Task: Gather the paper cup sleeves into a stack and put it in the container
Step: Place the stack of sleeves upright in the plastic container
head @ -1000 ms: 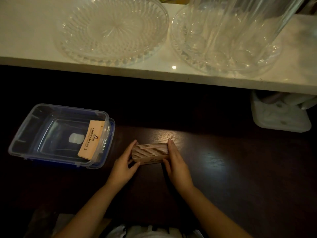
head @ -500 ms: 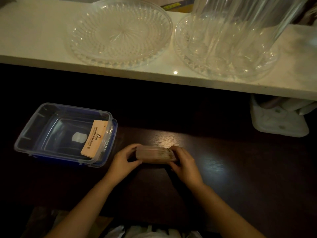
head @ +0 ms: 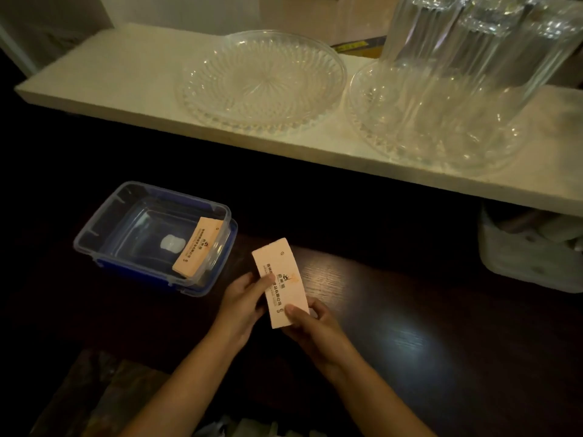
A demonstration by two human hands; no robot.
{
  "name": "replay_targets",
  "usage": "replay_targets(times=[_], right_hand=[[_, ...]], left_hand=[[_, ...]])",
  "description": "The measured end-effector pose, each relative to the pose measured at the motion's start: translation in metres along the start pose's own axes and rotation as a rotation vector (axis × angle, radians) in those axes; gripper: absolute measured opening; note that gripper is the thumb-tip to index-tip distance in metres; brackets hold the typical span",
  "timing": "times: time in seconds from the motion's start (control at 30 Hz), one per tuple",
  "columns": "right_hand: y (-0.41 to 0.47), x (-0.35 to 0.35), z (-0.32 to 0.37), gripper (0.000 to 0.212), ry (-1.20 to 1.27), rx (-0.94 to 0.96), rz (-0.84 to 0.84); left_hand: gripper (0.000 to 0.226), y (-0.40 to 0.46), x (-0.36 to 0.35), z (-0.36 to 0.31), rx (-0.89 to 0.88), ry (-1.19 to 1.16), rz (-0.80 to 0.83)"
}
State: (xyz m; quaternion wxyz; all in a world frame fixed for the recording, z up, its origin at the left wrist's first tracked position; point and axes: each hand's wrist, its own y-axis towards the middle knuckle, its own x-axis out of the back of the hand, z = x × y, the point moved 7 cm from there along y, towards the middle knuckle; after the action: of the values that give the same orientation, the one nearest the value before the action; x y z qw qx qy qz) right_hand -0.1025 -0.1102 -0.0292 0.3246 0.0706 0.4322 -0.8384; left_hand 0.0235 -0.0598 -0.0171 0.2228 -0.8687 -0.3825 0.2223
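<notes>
A stack of tan paper cup sleeves [head: 280, 275] with dark printed text is lifted off the dark table, its flat printed face turned up toward me. My left hand [head: 243, 302] grips its left edge with the thumb on top. My right hand [head: 312, 326] holds its near end, thumb pressed on the face. Left of the hands stands a clear plastic container [head: 104, 225] on a blue lid. Some more sleeves [head: 197, 246] lean inside it against its right wall.
A pale shelf [head: 126, 80] runs across the back above the dark table, carrying a cut-glass dish [head: 262, 80], a second glass dish [head: 394, 134] and tall ribbed glass vessels [head: 467, 48]. A white plastic box [head: 530, 257] sits under the shelf at the right.
The stack was held on its edge on the table between both hands. It has been lifted and turned so its printed face points up, one end toward the container.
</notes>
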Motion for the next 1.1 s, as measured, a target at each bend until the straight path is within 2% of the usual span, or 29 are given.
replay_targets(times=[0.17,0.33,0.53,0.73,0.8,0.87,0.93,0.97,1.03,1.1], right_hand=[[-0.002,-0.019,0.018,0.030,-0.275,0.045,0.092],[0.003,-0.054,0.047,0.023,-0.287,0.157,0.153],[0.019,-0.101,0.061,0.004,-0.233,0.201,0.107],[0.047,-0.170,0.055,0.009,-0.340,0.243,0.081],[0.058,-0.186,0.055,0.025,-0.420,0.315,0.025],[0.062,-0.187,0.067,0.045,-0.569,0.515,-0.172],[0.062,-0.187,0.081,0.058,-0.949,0.731,-0.415],[0.065,-0.191,0.081,0.064,-1.193,0.777,-0.489],[0.078,-0.202,0.067,0.072,-1.576,0.771,-0.511],[0.093,-0.214,0.050,0.074,-1.746,0.734,-0.470]], left_hand=[[0.010,-0.012,0.016,-0.024,-0.048,0.041,-0.043],[0.014,-0.018,0.030,-0.056,-0.073,0.067,0.015],[0.027,-0.004,0.061,-0.096,-0.009,0.148,0.136],[0.016,0.039,0.125,-0.131,-0.003,0.286,0.190],[0.019,0.058,0.150,-0.145,0.004,0.335,0.204],[0.022,0.080,0.176,-0.159,0.017,0.403,0.185],[0.023,0.104,0.197,-0.167,0.039,0.486,0.155],[0.021,0.115,0.205,-0.168,0.049,0.517,0.144],[0.018,0.129,0.212,-0.164,0.073,0.555,0.133],[0.020,0.138,0.214,-0.154,0.102,0.597,0.133]])
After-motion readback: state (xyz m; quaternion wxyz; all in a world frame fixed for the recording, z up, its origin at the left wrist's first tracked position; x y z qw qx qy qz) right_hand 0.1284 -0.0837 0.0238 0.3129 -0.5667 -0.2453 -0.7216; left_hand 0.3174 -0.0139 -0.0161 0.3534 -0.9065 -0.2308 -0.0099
